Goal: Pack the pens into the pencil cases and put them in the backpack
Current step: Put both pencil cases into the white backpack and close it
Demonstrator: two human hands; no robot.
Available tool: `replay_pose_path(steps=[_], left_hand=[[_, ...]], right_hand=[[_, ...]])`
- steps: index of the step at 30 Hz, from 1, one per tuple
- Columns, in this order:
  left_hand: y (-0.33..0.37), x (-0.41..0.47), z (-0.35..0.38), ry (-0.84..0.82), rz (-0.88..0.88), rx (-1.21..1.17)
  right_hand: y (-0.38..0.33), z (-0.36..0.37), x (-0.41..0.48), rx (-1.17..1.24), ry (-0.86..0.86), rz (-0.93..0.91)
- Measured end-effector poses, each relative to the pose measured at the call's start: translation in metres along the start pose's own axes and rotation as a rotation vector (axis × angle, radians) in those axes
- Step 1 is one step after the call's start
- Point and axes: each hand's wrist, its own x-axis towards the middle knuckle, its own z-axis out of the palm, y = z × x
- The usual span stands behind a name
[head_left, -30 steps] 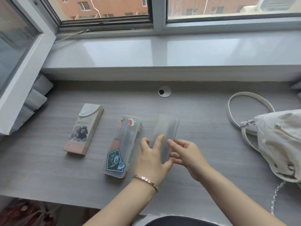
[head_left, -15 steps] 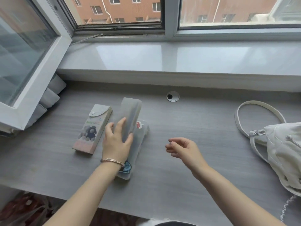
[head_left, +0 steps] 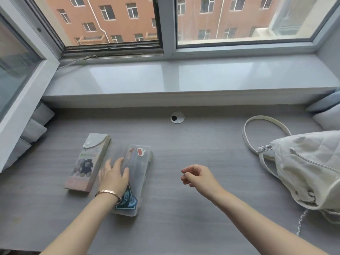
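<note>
A: Head view, grey desk (head_left: 184, 227): how many cases?
B: Two, side by side: a flap case (head_left: 88, 162), snapped closed, and a clear case (head_left: 138, 170), lid on, pens dim inside. One white backpack (head_left: 309, 166) lies well apart.
A: Hands?
B: Left hand (head_left: 114, 174) presses the clear case, fingers straight; right hand (head_left: 199, 176) hovers, loosely curled, holding nothing.
</note>
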Motion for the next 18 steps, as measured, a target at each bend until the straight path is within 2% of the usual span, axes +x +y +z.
replay_pose_path(steps=[2, 5, 7, 10, 13, 15, 18], left_hand=[[0.032, -0.009, 0.004, -0.031, 0.165, -0.015], [0.082, -0.028, 0.015, -0.293, 0.434, -0.086], [0.112, -0.043, 0.024, -0.418, 0.599, 0.007], [0.156, -0.061, 0.037, -0.446, 0.787, 0.181], [0.192, -0.075, 0.045, -0.454, 0.901, 0.221], [0.211, -0.082, 0.049, -0.453, 0.958, 0.241], [0.226, -0.089, 0.053, -0.458, 0.995, 0.240]], right_hand=[[-0.002, -0.014, -0.003, -0.069, 0.017, -0.018], [-0.007, -0.050, -0.012, -0.207, 0.066, -0.061], [-0.012, -0.086, -0.022, -0.352, 0.147, -0.117], [-0.016, -0.150, -0.045, -0.629, 0.314, -0.214], [-0.014, -0.209, -0.066, -0.905, 0.455, -0.235], [-0.006, -0.246, -0.082, -1.029, 0.439, -0.181], [0.016, -0.283, -0.100, -1.164, 0.288, -0.058]])
